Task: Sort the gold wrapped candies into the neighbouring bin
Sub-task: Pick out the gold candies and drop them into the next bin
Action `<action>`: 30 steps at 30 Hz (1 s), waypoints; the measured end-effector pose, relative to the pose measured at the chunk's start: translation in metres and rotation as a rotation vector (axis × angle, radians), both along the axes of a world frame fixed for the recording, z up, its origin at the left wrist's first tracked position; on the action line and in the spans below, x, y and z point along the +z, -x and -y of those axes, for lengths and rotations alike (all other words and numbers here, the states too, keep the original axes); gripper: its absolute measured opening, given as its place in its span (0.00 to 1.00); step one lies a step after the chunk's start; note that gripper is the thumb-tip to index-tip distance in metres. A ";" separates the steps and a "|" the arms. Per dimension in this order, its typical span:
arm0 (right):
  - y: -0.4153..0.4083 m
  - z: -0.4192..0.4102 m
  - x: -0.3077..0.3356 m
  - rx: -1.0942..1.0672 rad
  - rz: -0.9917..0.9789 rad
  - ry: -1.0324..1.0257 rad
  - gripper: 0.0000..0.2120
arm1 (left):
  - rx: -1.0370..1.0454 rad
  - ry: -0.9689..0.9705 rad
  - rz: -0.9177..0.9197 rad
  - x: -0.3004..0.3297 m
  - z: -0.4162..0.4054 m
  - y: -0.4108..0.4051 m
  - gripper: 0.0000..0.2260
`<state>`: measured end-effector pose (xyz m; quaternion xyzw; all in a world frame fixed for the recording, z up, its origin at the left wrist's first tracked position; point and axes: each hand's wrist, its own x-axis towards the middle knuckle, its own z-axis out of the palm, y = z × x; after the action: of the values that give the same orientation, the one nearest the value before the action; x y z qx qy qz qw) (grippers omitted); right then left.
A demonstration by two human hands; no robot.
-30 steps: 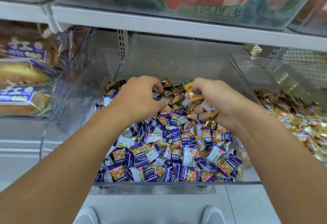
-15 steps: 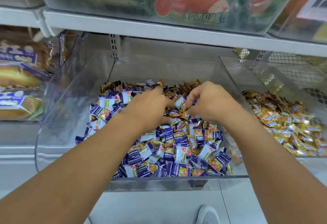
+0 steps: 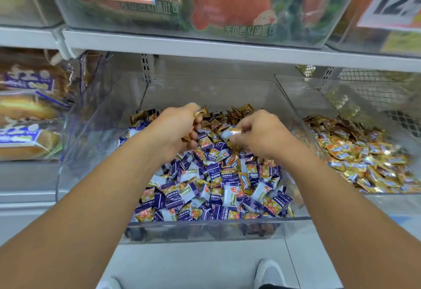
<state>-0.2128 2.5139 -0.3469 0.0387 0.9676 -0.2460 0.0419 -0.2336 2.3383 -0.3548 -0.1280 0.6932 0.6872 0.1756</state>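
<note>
A clear middle bin point(image 3: 205, 229) holds a heap of purple-and-white candies point(image 3: 211, 188) with gold wrapped candies point(image 3: 239, 112) mixed in toward the back. My left hand point(image 3: 175, 129) hovers over the back of the heap, its curled fingers gripping several gold candies. To its right my right hand point(image 3: 262, 136) pinches one gold candy point(image 3: 235, 131) between thumb and fingers. The neighbouring bin point(image 3: 293, 97) on the right holds a pile of gold candies point(image 3: 364, 156).
Bagged bread point(image 3: 25, 115) fills the bin on the left. A shelf point(image 3: 227, 51) with packaged goods and price cards hangs just above the bins. A wire mesh point(image 3: 376, 85) backs the right bin. My white shoes point(image 3: 268, 272) show on the floor below.
Both hands have lifted slightly out of the heap and drawn apart. The left now holds gold candies near the back of the heap, and the right has a gold candy pinched.
</note>
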 end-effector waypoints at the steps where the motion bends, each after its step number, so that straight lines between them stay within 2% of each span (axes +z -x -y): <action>1: -0.001 0.001 0.004 -0.075 0.034 0.226 0.09 | -0.011 -0.135 0.085 0.000 0.002 -0.001 0.17; 3: -0.001 0.003 0.010 -0.259 0.213 0.803 0.08 | -0.020 -0.315 0.197 0.003 0.004 -0.005 0.15; 5: -0.002 0.002 0.014 -0.345 0.392 1.217 0.07 | -0.010 -0.409 0.247 0.006 0.006 -0.007 0.11; 6: -0.002 0.001 0.015 -0.357 0.437 1.321 0.07 | -0.001 -0.443 0.259 0.007 0.006 -0.008 0.11; 8: 0.000 0.002 0.017 -0.357 0.453 1.399 0.10 | 0.013 -0.469 0.282 0.008 0.008 -0.006 0.17; 9: 0.000 0.005 0.020 -0.347 0.410 1.333 0.14 | 0.009 -0.471 0.286 0.008 0.010 -0.005 0.19; 10: 0.003 0.006 0.019 -0.316 0.312 1.151 0.16 | 0.006 -0.466 0.286 0.008 0.010 -0.004 0.20; 12: 0.009 0.007 0.011 -0.184 0.062 0.490 0.10 | -0.005 -0.399 0.254 0.009 0.009 -0.001 0.18; 13: 0.013 0.005 0.005 -0.098 -0.038 0.160 0.05 | -0.007 -0.298 0.199 0.008 0.008 0.001 0.16; 14: 0.015 0.004 0.000 -0.035 -0.079 -0.101 0.04 | -0.005 -0.161 0.123 0.006 0.006 0.002 0.14; 15: 0.016 0.003 -0.004 -0.008 -0.049 -0.273 0.08 | -0.008 -0.020 0.041 0.004 0.005 0.004 0.13; 17: 0.014 0.006 -0.010 0.010 0.042 -0.412 0.15 | -0.058 0.265 -0.142 0.001 0.005 0.006 0.11; 19: 0.012 0.010 -0.012 0.008 0.033 -0.453 0.17 | -0.139 0.579 -0.388 -0.002 0.008 0.009 0.08; 21: 0.012 0.013 -0.013 -0.003 -0.006 -0.461 0.13 | -0.238 0.814 -0.574 -0.003 0.010 0.012 0.06; 23: 0.012 0.011 -0.009 0.003 -0.020 -0.429 0.08 | -0.366 0.976 -0.625 -0.007 0.009 0.015 0.13; 24: 0.013 0.009 -0.007 0.012 -0.010 -0.365 0.10 | -0.433 1.048 -0.628 -0.008 0.007 0.016 0.18; 26: 0.010 0.007 0.002 0.003 0.031 -0.125 0.18 | -0.520 1.180 -0.622 -0.011 0.002 0.016 0.24; 27: 0.006 0.008 0.007 -0.024 0.055 0.031 0.18 | -0.543 1.238 -0.613 -0.011 0.000 0.015 0.24; 30: -0.002 0.008 0.020 -0.157 0.196 0.654 0.12 | -0.497 1.316 -0.591 -0.012 -0.004 0.012 0.21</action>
<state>-0.2107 2.5056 -0.3272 0.1210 0.8231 -0.5404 0.1256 -0.2453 2.3421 -0.3672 0.1430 0.9864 0.0785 0.0198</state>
